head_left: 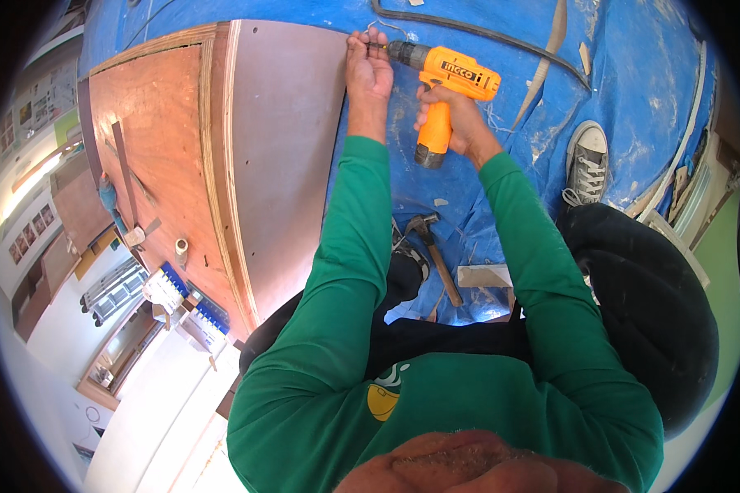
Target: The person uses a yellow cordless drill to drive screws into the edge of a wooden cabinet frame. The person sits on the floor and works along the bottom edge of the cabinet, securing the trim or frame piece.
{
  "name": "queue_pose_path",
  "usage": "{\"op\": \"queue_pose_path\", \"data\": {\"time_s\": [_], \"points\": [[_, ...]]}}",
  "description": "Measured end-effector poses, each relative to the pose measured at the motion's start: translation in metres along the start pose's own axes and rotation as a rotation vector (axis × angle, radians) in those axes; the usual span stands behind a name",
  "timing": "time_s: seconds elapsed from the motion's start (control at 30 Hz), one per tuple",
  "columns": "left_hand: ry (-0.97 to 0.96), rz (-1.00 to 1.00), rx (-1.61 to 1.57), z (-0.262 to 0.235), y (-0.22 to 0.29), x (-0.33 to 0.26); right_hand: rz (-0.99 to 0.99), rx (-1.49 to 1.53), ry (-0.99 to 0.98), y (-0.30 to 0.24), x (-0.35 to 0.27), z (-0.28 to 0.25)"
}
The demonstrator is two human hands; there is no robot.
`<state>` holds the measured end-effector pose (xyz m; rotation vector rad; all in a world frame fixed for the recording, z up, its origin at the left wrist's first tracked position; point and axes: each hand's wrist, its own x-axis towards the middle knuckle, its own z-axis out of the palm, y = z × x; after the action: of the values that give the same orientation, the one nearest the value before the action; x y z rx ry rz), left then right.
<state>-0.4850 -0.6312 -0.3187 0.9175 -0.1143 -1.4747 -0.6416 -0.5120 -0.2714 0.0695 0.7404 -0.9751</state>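
You are gripping the drill point(444, 86) with your right hand point(456, 115), its fingers wrapping tightly around the orange handle just above the dark battery base. The drill is lying level, its dark chuck pointing left toward the edge of the grey panel point(284, 156). Your left hand point(368, 70) is sitting at the tip of the drill, its fingers pressing together and pinching the thin bit point(376, 46) right beside the panel's edge. Whether the bit is touching the panel is too small to tell.

The panel is lying against a brown plywood board point(152, 156), and both are resting over the blue tarp point(633, 82) that is covering the floor. Both your arms are wearing green sleeves and are reaching forward from the lower edge.

A hammer point(432, 251) with a wooden handle is lying on the tarp between your forearms, near your dark trousers. A grey sneaker point(586, 164) is planting itself on the tarp to the right of your right arm. A black cable point(485, 34) is running across the tarp beyond the drill, well apart from your hands.
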Motion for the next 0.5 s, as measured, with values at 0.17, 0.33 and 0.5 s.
{"op": "queue_pose_path", "data": {"time_s": [0.17,0.33,0.5], "points": [[0.004,-0.004,0.031,-0.0001,0.0017,-0.0002,-0.013,0.041,0.01,0.0037,0.0001,0.002],[0.001,0.004,0.038,0.0021,0.003,-0.0026,-0.008,0.057,0.001,0.0038,0.0012,0.0025],[0.015,0.004,0.042,0.0033,0.0026,-0.0023,0.003,0.045,-0.01,0.0003,0.0038,0.0001]]}}
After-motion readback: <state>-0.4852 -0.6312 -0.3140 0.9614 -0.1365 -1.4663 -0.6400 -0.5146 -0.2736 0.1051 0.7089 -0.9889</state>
